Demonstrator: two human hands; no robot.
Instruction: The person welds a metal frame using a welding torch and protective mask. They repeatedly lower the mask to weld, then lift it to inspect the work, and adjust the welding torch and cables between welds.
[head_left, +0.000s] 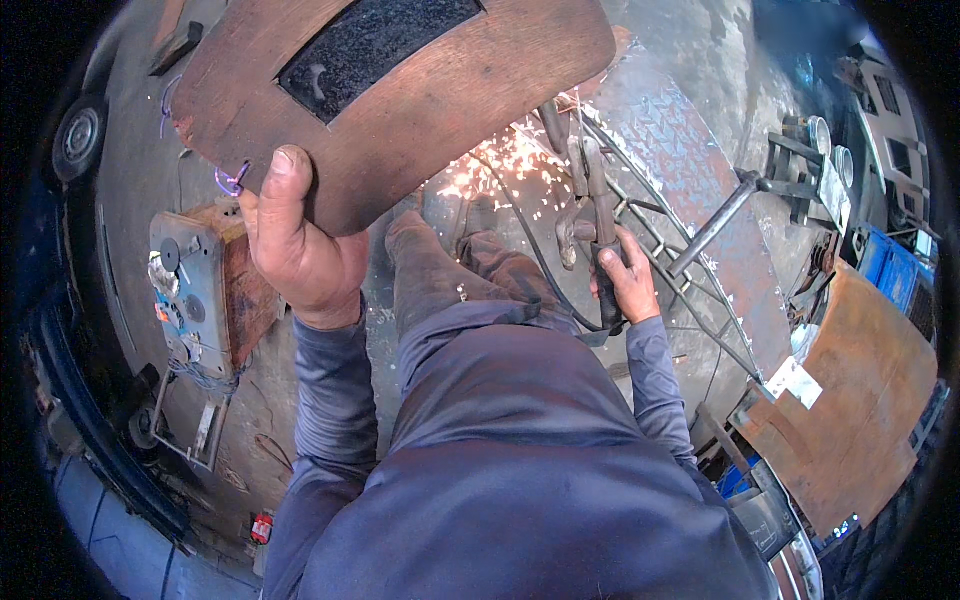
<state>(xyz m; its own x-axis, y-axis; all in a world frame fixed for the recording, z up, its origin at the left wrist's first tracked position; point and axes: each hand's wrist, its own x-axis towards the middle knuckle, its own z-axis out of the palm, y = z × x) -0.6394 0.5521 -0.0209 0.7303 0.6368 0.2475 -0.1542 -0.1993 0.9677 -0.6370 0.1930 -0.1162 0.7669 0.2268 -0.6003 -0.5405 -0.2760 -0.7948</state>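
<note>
My left hand grips the lower left edge of a brown welding hand shield, thumb on its near face. The shield has a dark rectangular window and purple wire loops at its left side. In my right hand is the handle of a worn electrode holder, its jaws pointing away from me. A black cable runs by the handle. Bright sparks spray beside the jaws, over the floor near my legs. The shield's edge hides the exact spot they come from.
A lattice frame of metal bars lies right of my hand, alongside a rusty checker plate. Farther right are a metal bar stand and a brown sheet. At left stand a box-shaped machine with dials and a vehicle wheel.
</note>
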